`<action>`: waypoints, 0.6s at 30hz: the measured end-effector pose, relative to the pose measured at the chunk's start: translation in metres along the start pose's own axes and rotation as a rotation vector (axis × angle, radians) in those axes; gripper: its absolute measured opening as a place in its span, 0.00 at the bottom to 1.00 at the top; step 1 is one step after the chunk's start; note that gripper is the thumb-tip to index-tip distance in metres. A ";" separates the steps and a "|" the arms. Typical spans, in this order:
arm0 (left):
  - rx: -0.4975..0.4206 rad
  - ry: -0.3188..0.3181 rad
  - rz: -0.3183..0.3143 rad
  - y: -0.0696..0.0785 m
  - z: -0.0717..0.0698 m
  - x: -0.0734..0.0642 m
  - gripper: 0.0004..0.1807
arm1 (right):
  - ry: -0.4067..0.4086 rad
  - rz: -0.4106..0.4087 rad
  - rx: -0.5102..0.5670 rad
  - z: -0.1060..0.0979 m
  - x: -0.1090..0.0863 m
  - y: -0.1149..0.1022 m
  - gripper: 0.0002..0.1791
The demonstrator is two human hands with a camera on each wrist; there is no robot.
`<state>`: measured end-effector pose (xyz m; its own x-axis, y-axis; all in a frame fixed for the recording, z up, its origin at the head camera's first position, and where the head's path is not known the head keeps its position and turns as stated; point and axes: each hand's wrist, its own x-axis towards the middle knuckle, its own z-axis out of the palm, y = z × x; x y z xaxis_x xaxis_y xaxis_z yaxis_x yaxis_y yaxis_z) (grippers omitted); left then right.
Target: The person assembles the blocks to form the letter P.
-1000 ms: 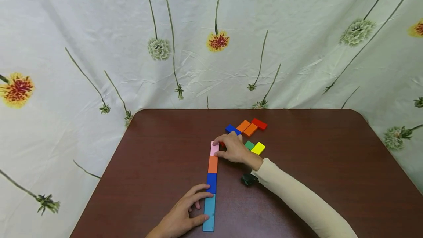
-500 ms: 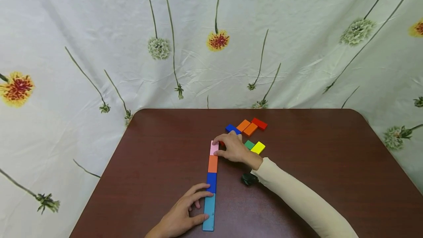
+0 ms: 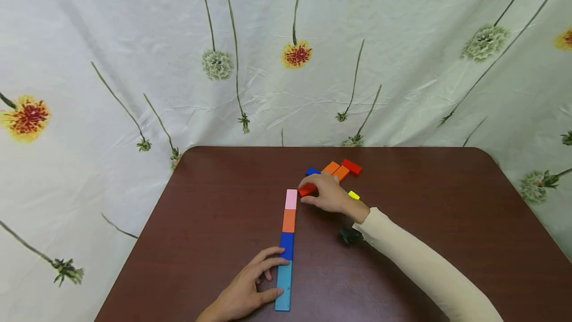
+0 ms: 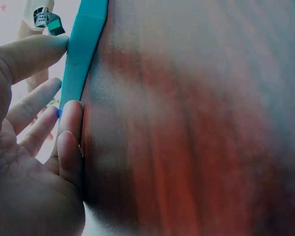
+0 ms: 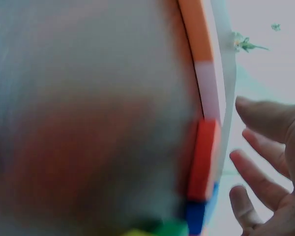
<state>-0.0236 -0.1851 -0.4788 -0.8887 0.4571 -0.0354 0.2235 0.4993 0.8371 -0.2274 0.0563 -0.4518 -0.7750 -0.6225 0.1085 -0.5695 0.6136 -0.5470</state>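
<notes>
A straight row of flat blocks runs away from me in the head view: a long light blue block (image 3: 284,289), a blue block (image 3: 288,245), an orange block (image 3: 289,221) and a pink block (image 3: 291,200). My left hand (image 3: 243,287) lies along the row's left side, fingertips on the blue and light blue blocks, thumb at the light blue one. Just right of the pink end, my right hand (image 3: 328,194) hovers around a red block (image 3: 307,190), thumb and fingers spread. The right wrist view shows those fingers apart from the red block (image 5: 204,160).
Beyond the right hand lie a partly covered blue block (image 3: 312,170), two orange blocks (image 3: 330,167) and another red block (image 3: 352,166). A yellow block (image 3: 354,195) peeks past the wrist; a green block (image 5: 171,228) shows in the right wrist view. A flowered cloth (image 3: 259,73) hangs behind the table.
My right hand has let go of the pink block and moved right and slightly away, over the red block. My left hand and the row have stayed put.
</notes>
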 end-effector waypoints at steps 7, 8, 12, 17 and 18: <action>-0.001 0.002 0.013 -0.001 0.002 0.001 0.26 | -0.058 -0.026 0.013 -0.038 -0.002 0.029 0.19; 0.001 0.000 0.015 -0.001 0.002 0.001 0.26 | -0.068 -0.016 0.016 -0.042 -0.002 0.033 0.19; 0.001 0.002 0.017 -0.001 0.002 0.000 0.26 | -0.103 -0.010 0.014 -0.057 0.002 0.043 0.18; 0.014 0.016 0.027 -0.001 0.002 0.000 0.27 | -0.130 -0.012 0.063 -0.064 0.010 0.052 0.15; 0.016 0.017 0.029 -0.001 0.002 0.000 0.27 | -0.140 -0.006 0.073 -0.064 0.011 0.054 0.15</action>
<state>-0.0236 -0.1844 -0.4809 -0.8881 0.4597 -0.0017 0.2558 0.4973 0.8290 -0.2844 0.1136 -0.4267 -0.7229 -0.6910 -0.0015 -0.5488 0.5754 -0.6064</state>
